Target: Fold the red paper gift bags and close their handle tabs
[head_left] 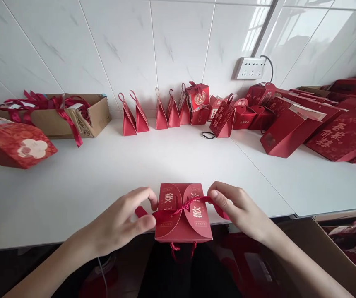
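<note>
A red gift box (178,234) with white characters sits at the table's front edge, its two rounded flaps meeting on top. A dark red ribbon (200,199) passes through slots in the flaps and is knotted in the middle. My right hand (236,207) pinches the ribbon's right part between thumb and fingers, with a tail hanging below. At the box's left side is my left hand (128,219), thumb and index finger apart, the ribbon's left part lying between them. Below the box's front edge hangs a twisted red cord (174,249).
A cardboard box (99,120) of ribbons stands at the back left, behind a red patterned box (16,142). Several small red boxes with loops (129,122) line the wall. More red boxes (289,128) pile up at right, below a power strip (250,68).
</note>
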{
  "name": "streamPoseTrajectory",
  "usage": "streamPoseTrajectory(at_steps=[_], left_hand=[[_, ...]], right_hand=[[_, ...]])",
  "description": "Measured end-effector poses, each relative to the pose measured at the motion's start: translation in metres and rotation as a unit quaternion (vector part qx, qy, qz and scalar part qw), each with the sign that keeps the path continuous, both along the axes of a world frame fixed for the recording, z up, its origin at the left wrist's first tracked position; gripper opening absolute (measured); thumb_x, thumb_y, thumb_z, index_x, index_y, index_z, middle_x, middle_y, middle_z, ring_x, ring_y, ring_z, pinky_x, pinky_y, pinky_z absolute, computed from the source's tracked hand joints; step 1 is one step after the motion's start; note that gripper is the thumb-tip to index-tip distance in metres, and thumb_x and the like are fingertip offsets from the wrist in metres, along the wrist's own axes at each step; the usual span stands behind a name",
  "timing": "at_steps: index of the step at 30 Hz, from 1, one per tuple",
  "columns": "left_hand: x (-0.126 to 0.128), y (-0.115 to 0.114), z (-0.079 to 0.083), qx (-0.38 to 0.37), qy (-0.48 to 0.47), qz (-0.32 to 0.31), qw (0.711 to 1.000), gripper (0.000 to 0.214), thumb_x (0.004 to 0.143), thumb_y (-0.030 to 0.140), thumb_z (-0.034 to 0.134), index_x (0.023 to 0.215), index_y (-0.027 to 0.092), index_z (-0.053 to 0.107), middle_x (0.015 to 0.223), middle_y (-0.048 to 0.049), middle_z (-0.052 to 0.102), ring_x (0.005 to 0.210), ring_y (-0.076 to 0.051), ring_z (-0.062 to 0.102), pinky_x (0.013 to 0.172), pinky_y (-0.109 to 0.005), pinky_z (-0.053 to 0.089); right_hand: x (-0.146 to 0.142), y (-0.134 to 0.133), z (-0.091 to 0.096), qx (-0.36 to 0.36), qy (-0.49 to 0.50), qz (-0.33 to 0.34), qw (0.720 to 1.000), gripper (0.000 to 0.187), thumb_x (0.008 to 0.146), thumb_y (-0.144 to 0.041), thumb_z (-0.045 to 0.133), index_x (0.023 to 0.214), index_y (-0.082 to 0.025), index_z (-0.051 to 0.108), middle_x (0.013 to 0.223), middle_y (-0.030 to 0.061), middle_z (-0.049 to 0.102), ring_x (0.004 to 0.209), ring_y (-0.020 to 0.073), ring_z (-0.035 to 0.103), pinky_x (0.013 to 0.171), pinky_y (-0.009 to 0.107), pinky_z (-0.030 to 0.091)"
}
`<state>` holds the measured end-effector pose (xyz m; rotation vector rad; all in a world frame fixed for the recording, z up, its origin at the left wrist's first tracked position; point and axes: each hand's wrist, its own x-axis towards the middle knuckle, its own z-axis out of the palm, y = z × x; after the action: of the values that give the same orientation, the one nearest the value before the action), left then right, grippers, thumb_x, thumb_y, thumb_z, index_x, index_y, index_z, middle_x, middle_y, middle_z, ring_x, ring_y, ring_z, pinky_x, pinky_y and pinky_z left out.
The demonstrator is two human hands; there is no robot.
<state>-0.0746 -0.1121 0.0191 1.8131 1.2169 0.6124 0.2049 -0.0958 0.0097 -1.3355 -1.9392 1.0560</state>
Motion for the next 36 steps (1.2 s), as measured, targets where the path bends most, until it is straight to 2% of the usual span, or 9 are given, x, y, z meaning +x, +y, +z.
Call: streamPoseTrajectory(at_steps=[4, 8, 13, 19, 24, 28, 31, 33, 36], left_hand=[[0.005, 0.001, 0.001, -0.151, -0.021, -0.063, 0.986, 0.038, 0.083, 0.056, 0.059, 0.091, 0.020, 0.064, 0.090, -0.0016, 0.068, 0.083, -0.020, 0.063, 0.070, -0.023, 0.048], [0.002, 0.004, -0.011, -0.184, -0.074, -0.067, 0.978, 0.030, 0.089, 0.049, 0.056, 0.085, 0.020, 0.059, 0.097, -0.0023, 0.066, 0.092, -0.018, 0.062, 0.079, -0.023, 0.047], [-0.003, 0.003, -0.024, -0.252, -0.143, -0.047, 0.956, 0.037, 0.088, 0.054, 0.056, 0.075, 0.019, 0.052, 0.073, -0.0004, 0.064, 0.065, -0.014, 0.060, 0.065, -0.024, 0.047], [0.006, -0.008, -0.014, -0.232, -0.103, -0.015, 0.967, 0.050, 0.075, 0.061, 0.069, 0.106, 0.023, 0.059, 0.113, -0.0083, 0.063, 0.105, -0.025, 0.058, 0.091, -0.032, 0.049], [0.007, -0.010, -0.017, -0.258, -0.121, 0.016, 0.958, 0.048, 0.073, 0.063, 0.070, 0.096, 0.022, 0.059, 0.102, -0.0067, 0.064, 0.098, -0.023, 0.059, 0.083, -0.029, 0.049], [0.005, -0.004, -0.024, -0.302, -0.152, -0.018, 0.941, 0.052, 0.067, 0.066, 0.072, 0.081, 0.019, 0.055, 0.084, -0.0040, 0.061, 0.077, -0.017, 0.056, 0.068, -0.025, 0.045], [0.003, 0.003, -0.029, -0.323, -0.206, -0.046, 0.922, 0.055, 0.067, 0.066, 0.073, 0.067, 0.018, 0.044, 0.069, 0.0017, 0.049, 0.059, -0.010, 0.041, 0.054, -0.022, 0.034], [0.002, 0.009, -0.031, -0.318, -0.226, -0.061, 0.919, 0.056, 0.071, 0.064, 0.070, 0.063, 0.018, 0.039, 0.065, 0.0029, 0.044, 0.056, -0.009, 0.036, 0.052, -0.022, 0.030], [0.001, 0.019, -0.031, -0.279, -0.213, -0.089, 0.932, 0.054, 0.077, 0.061, 0.067, 0.060, 0.019, 0.038, 0.070, -0.0002, 0.049, 0.062, -0.012, 0.044, 0.056, -0.024, 0.037]], right_hand=[[0.000, 0.003, -0.005, -0.117, 0.077, 0.051, 0.989, 0.055, 0.094, -0.064, 0.036, 0.069, -0.018, 0.052, 0.070, 0.0006, 0.055, 0.068, 0.0132, 0.051, 0.068, 0.028, 0.044], [0.000, 0.005, -0.011, -0.231, 0.184, 0.107, 0.949, 0.048, 0.089, -0.061, 0.052, 0.072, -0.016, 0.055, 0.071, 0.0001, 0.055, 0.067, 0.0116, 0.050, 0.068, 0.026, 0.042], [0.003, 0.007, -0.028, -0.278, 0.291, 0.090, 0.911, 0.041, 0.082, -0.053, 0.068, 0.072, -0.016, 0.055, 0.065, -0.0026, 0.053, 0.060, 0.0083, 0.046, 0.063, 0.023, 0.039], [0.002, 0.003, -0.037, -0.284, 0.379, 0.066, 0.878, 0.048, 0.083, -0.059, 0.064, 0.063, -0.017, 0.053, 0.057, -0.0044, 0.043, 0.053, 0.0080, 0.038, 0.055, 0.023, 0.034], [0.003, 0.001, -0.045, -0.280, 0.345, 0.056, 0.894, 0.043, 0.087, -0.054, 0.060, 0.065, -0.017, 0.057, 0.062, -0.0002, 0.051, 0.059, 0.0108, 0.044, 0.058, 0.025, 0.037], [0.004, 0.002, -0.050, -0.274, 0.338, 0.072, 0.897, 0.041, 0.088, -0.051, 0.061, 0.066, -0.017, 0.057, 0.065, -0.0003, 0.051, 0.060, 0.0105, 0.044, 0.058, 0.025, 0.037], [0.004, 0.003, -0.049, -0.263, 0.335, 0.081, 0.901, 0.041, 0.089, -0.047, 0.061, 0.062, -0.017, 0.054, 0.062, -0.0021, 0.047, 0.058, 0.0091, 0.039, 0.056, 0.023, 0.035], [0.005, 0.004, -0.049, -0.260, 0.326, 0.084, 0.905, 0.042, 0.089, -0.048, 0.061, 0.062, -0.017, 0.051, 0.064, -0.0019, 0.046, 0.059, 0.0094, 0.039, 0.056, 0.024, 0.033], [0.008, 0.006, -0.049, -0.250, 0.299, 0.081, 0.917, 0.047, 0.088, -0.053, 0.059, 0.061, -0.018, 0.044, 0.063, -0.0023, 0.041, 0.059, 0.0101, 0.036, 0.056, 0.025, 0.030]])
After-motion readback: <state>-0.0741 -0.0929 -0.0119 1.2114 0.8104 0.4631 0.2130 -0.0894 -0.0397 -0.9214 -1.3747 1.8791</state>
